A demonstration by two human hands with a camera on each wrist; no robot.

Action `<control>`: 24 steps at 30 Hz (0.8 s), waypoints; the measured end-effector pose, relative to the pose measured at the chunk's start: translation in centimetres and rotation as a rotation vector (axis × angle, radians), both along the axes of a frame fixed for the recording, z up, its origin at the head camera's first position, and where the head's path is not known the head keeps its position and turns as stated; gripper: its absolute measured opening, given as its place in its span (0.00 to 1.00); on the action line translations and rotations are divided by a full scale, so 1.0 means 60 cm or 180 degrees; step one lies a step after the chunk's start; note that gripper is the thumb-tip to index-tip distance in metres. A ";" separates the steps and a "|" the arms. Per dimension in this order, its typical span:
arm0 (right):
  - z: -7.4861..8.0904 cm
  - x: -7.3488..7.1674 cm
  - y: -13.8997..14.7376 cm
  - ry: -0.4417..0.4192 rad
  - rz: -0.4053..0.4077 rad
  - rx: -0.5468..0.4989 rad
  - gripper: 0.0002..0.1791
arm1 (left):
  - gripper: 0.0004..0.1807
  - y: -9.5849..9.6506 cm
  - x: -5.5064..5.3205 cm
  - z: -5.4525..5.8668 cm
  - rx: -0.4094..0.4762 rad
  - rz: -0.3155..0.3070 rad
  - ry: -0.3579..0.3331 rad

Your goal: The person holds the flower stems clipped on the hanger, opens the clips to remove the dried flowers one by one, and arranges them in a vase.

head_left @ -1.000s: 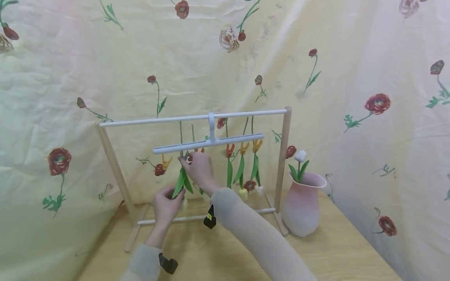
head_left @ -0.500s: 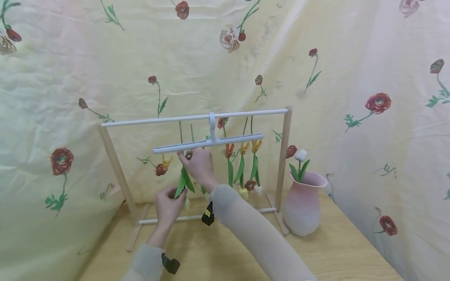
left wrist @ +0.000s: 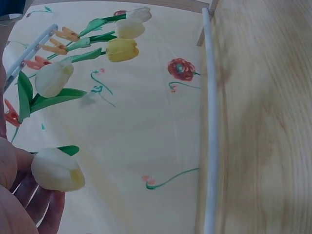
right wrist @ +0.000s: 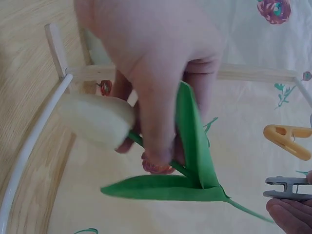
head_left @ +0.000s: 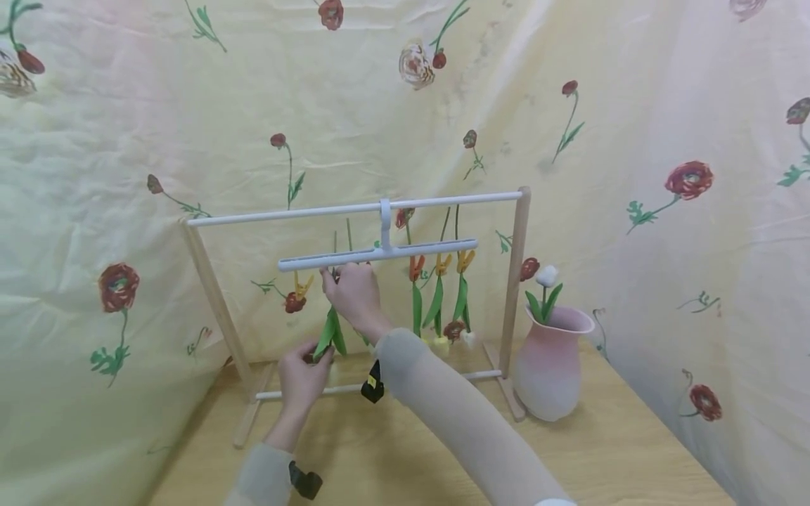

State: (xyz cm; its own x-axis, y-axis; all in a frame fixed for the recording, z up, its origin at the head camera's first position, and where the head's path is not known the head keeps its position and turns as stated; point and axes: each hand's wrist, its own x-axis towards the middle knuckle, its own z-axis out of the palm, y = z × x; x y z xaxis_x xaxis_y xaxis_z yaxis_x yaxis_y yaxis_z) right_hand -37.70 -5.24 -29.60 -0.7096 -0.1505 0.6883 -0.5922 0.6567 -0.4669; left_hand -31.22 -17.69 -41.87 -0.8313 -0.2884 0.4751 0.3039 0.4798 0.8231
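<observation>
In the head view, my left hand (head_left: 305, 379) holds a tulip upside down, its green leaves (head_left: 329, 334) above the fingers. The right wrist view shows those fingers pinching the stem just behind the white bloom (right wrist: 97, 119). My right hand (head_left: 356, 296) is higher, just under the left half of the white hanger (head_left: 304, 263). Its fingertips (right wrist: 287, 217) pinch a grey clothespin (right wrist: 287, 187), which my hand mostly hides in the head view. The tulip's thin stem (right wrist: 251, 212) runs toward that clothespin. Left of my right hand, a yellow clothespin (head_left: 304, 286) hangs without a flower.
Orange and yellow clothespins (head_left: 443, 264) hold several tulips head down on the hanger's right half. The hanger hooks over the rack's white top rail (head_left: 285, 213). A pink-white vase (head_left: 547, 372) with one white tulip (head_left: 547, 276) stands right of the rack on the wooden table (head_left: 405, 464).
The hanger's left end has risen slightly, and the leftmost stem tip behind it stands lower and farther right. Both hands keep their grip, and the head view has shifted a little.
</observation>
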 end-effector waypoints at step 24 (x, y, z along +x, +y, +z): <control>-0.002 -0.001 0.000 -0.0155 0.0046 0.0001 0.29 | 0.07 -0.109 0.108 0.026 -0.0822 -0.0639 -0.0783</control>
State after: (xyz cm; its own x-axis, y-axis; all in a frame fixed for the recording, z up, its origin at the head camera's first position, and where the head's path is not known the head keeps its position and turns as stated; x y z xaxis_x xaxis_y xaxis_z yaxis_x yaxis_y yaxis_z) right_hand -37.77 -5.21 -29.71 -0.7400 -0.1611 0.6530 -0.5781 0.6485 -0.4952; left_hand -24.72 -24.26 -40.31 -0.9569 -0.0061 0.2905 0.2216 0.6313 0.7432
